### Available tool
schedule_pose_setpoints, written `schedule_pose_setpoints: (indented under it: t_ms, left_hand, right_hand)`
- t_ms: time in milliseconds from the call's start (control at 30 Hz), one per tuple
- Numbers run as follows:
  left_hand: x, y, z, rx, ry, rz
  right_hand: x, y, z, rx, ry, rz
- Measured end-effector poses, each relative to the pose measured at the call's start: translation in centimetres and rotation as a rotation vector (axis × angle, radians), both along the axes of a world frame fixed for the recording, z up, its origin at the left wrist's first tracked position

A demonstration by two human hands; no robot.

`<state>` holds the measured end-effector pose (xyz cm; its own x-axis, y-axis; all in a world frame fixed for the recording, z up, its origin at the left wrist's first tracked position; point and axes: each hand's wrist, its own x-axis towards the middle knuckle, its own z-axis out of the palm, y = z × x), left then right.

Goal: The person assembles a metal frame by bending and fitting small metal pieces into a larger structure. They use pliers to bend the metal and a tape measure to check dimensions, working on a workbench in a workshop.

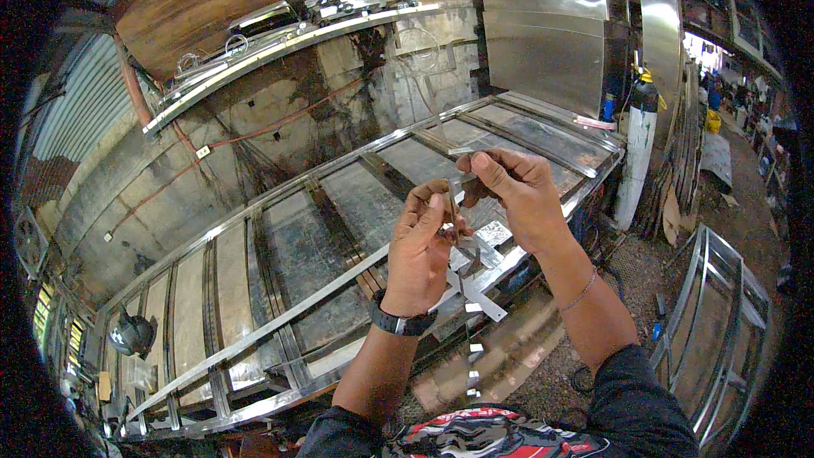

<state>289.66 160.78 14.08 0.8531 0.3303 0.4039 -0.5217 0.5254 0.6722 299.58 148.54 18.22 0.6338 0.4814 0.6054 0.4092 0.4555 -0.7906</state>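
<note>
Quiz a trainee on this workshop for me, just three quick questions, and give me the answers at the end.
1. True or false: the left hand and right hand are close together.
2. Multiple choice: what stands upright beside the right end of the long metal frame?
A) A bicycle
B) A gas cylinder
C) A stepladder
3. Fill the gap: the black wristwatch is on the ____ wrist.

Key: 1. True. 2. B. 3. Left.

Flat strip (483, 298): smooth, glossy metal. Sheet (543, 59): satiny metal. Wall (280, 89): rough, matt concrete. Sleeve (640, 390): matt cloth.
</note>
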Motion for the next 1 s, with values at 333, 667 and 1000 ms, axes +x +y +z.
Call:
schedule_pose_setpoints:
  t_ms: [333,667,1000]
  left_hand:
    - [0.4,-0.4,0.7,-0.005,-0.016,0.083]
    - [0.2,1.2,0.0,0.028,0.063,-0.197]
    - [-1.0,0.6,-0.5,0.016,0.116,-0.189]
  right_hand:
    - [-0.3,-0.1,0.3,-0.123,-0.198,-0.148]
    - [1.5,1.5,4.9,0.113,0.243,0.525]
    - [0.4,4.0,5.1,0.36,0.202,0.605]
